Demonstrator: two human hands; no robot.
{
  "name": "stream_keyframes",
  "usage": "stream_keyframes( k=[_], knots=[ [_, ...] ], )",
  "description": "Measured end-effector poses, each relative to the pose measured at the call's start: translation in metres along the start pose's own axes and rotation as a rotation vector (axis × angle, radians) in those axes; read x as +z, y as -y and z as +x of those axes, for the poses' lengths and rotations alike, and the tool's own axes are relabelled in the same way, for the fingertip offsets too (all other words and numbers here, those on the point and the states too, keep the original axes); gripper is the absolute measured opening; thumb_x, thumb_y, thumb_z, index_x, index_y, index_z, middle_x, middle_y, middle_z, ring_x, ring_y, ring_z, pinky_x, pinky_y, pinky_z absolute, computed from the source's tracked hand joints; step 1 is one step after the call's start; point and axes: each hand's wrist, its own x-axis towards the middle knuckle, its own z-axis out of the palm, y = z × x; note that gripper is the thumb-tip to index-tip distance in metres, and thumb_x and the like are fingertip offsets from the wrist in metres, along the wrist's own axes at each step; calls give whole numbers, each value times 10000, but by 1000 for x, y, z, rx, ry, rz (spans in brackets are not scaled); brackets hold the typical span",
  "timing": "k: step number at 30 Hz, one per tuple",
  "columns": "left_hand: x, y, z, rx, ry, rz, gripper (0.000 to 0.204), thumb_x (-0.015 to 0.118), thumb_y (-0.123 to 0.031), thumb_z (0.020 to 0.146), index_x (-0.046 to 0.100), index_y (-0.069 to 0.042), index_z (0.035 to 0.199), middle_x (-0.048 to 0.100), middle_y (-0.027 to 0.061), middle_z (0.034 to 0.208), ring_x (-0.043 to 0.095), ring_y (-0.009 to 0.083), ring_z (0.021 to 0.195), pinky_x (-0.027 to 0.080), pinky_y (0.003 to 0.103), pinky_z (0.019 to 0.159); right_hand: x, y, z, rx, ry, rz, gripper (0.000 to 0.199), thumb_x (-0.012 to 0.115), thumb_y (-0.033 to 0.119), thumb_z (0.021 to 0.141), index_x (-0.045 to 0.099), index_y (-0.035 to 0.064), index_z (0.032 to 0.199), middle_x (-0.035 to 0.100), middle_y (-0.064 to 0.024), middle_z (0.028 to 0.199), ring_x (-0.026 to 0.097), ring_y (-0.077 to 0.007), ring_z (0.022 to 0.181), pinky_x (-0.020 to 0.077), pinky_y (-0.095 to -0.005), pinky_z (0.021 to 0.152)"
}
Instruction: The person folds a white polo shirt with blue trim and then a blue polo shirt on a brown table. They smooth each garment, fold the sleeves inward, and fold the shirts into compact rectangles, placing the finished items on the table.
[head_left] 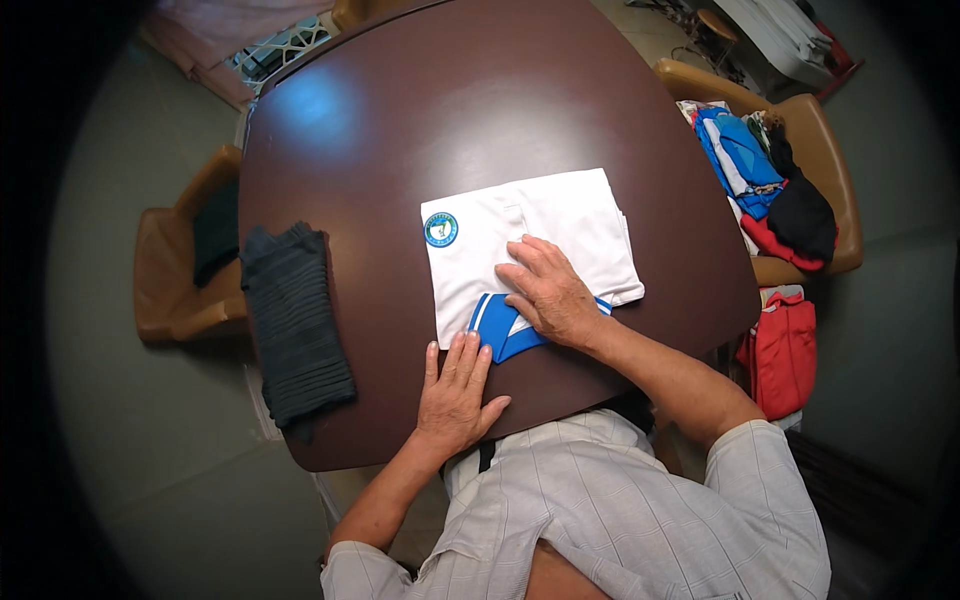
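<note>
A white polo shirt (585,215) lies folded into a rough rectangle on the dark brown table (400,130). Its blue collar (495,325) with white stripes faces me, and a round blue and green badge shows at its left. My right hand (552,295) rests on the shirt just above the collar, fingers spread and pointing away from me. At the shirt's near left corner, my left hand (458,390) lies flat, its fingertips touching the edge by the collar and its palm on the table. Part of the collar is hidden under my right hand.
A stack of folded dark green garments (295,325) sits along the table's left edge. Tan chairs stand on both sides; the right chair (835,180) holds a pile of blue, white, black and red clothes (745,170). Below it is a red folded garment (783,350).
</note>
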Motion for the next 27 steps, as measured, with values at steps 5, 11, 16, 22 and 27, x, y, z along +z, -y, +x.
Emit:
stream_keyframes(
  k=[5,11,16,22,27],
  knots=[
    [2,-14,29,48,-56,-16,894,750,-521,922,483,21,1582,355,248,1714,274,399,1626,119,650,1310,2,-1,-1,3,4,16,477,812,140,912,643,84,1355,536,-183,1488,441,-423,1477,393,-514,1239],
    [14,-18,16,34,40,-39,877,761,-504,915,496,8,1577,359,224,1719,258,394,1630,123,660,1305,0,0,-2,12,11,12,494,818,139,903,639,85,1360,536,-181,1492,444,-413,1477,398,-509,1238],
    [7,-17,3,74,50,5,804,763,-474,917,550,-20,1545,394,194,1707,277,382,1623,129,675,1299,2,0,-2,1,7,0,503,818,143,904,635,84,1369,536,-183,1491,445,-407,1477,401,-506,1238],
    [-1,-12,-8,114,30,15,729,765,-443,921,597,-39,1503,450,170,1679,321,367,1607,134,682,1298,3,-3,-3,-14,-20,26,526,818,154,906,626,62,1387,543,-196,1487,456,-418,1469,399,-511,1237],
    [7,-15,-4,117,-58,-13,713,764,-416,930,589,-13,1492,459,193,1666,347,384,1594,133,697,1290,-3,25,-12,-14,-81,-68,544,796,140,912,611,9,1407,533,-226,1525,447,-437,1489,368,-563,1248]
  ],
)
